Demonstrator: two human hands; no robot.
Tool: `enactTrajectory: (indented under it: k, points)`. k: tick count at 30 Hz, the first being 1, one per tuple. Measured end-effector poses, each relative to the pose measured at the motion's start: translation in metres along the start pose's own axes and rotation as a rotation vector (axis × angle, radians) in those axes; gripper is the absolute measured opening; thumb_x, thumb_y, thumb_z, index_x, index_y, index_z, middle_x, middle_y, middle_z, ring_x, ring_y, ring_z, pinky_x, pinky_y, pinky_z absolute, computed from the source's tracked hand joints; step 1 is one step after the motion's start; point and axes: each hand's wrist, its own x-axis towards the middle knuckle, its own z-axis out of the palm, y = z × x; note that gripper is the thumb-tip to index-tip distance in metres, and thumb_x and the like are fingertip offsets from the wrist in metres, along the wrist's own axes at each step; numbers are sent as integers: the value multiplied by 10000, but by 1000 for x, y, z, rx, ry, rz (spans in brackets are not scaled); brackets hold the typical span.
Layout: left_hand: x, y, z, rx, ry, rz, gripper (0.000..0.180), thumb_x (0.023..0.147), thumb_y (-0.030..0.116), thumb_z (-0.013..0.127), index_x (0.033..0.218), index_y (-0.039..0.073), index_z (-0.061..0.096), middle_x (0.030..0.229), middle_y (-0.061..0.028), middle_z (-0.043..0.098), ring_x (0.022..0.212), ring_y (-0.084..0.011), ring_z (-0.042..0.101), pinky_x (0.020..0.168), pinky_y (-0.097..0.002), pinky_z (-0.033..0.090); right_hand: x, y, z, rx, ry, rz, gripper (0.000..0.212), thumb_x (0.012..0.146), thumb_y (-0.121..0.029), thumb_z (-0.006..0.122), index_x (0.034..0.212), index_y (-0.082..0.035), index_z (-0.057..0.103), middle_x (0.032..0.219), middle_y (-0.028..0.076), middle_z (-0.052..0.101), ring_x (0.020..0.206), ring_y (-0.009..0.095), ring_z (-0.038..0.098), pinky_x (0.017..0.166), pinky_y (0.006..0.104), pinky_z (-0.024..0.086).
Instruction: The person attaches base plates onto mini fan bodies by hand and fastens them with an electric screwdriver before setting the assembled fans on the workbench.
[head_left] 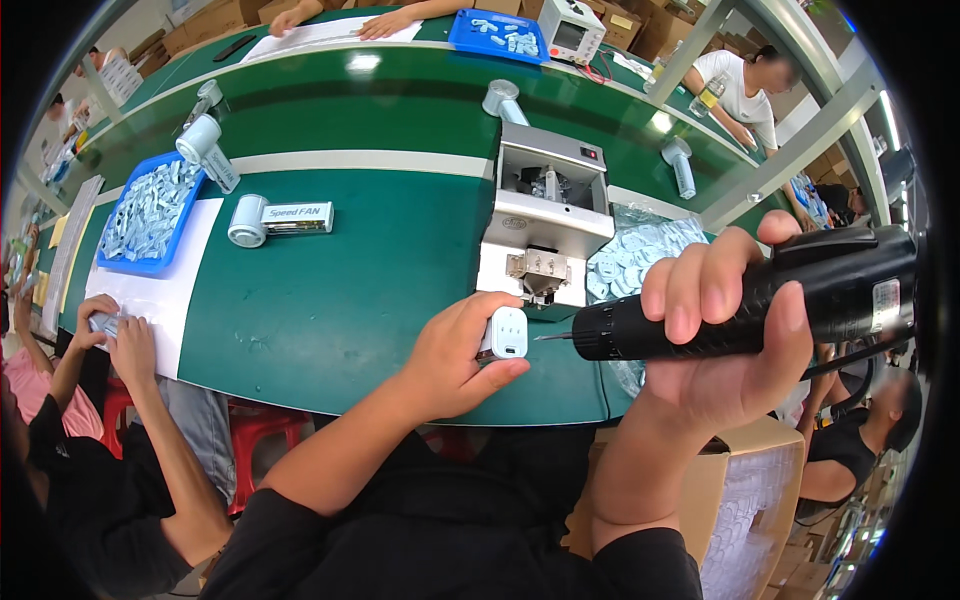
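My left hand (455, 355) grips a small white plastic plug-like part (505, 333) just above the near edge of the green table (330, 290). My right hand (720, 330) is wrapped around a black electric screwdriver (760, 300), held level. Its thin bit (553, 338) points left and ends just short of the white part. A white screw-feeding machine (545, 215) stands on the table straight behind the part.
A clear bag of white round parts (635, 255) lies right of the machine. Small white fans (265, 220) and a blue tray of parts (150, 215) sit to the left. A person's hands (115, 335) work at left. An open cardboard box (745, 500) stands below right.
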Motion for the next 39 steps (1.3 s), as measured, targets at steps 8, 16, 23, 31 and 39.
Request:
enactTrajectory:
  k: [8, 16, 23, 31, 39]
  points:
    - [3, 2, 1, -11, -24, -3, 493, 795, 287, 676, 1173, 46, 472, 997, -148, 586, 854, -331, 581, 742, -376, 467, 4, 15, 6, 30, 49, 78, 314, 908, -258, 493, 1139, -53, 441, 694, 54, 492, 540, 165, 493, 574, 343, 439]
    - [3, 0, 0, 31, -24, 22, 504, 789, 288, 681, 1171, 36, 470, 1005, -153, 582, 872, -336, 575, 752, -384, 461, 7, 23, 5, 60, -17, 111, 275, 897, -224, 523, 1099, -60, 435, 694, 48, 486, 544, 157, 494, 575, 337, 439]
    - [1, -3, 0, 23, -21, 3, 566, 790, 378, 686, 1189, 41, 468, 1002, -155, 584, 867, -340, 577, 748, -389, 463, 7, 22, 0, 65, -52, 65, 362, 904, -238, 507, 1183, -29, 410, 684, 46, 479, 522, 162, 489, 553, 338, 439]
    - [-6, -8, -1, -67, 3, -68, 606, 793, 487, 666, 1152, 33, 486, 927, -138, 583, 777, -297, 586, 691, -349, 471, 11, 70, -28, -253, 193, 139, 264, 816, -38, 604, 1034, 32, 474, 620, 96, 528, 502, 190, 529, 514, 327, 461]
    - [-4, -6, 0, -68, 17, -48, 597, 793, 484, 670, 1140, 32, 492, 897, -130, 582, 752, -284, 587, 670, -341, 470, 4, 81, -31, -223, 202, 172, 244, 814, -18, 589, 1028, 11, 474, 618, 91, 528, 502, 189, 530, 519, 330, 466]
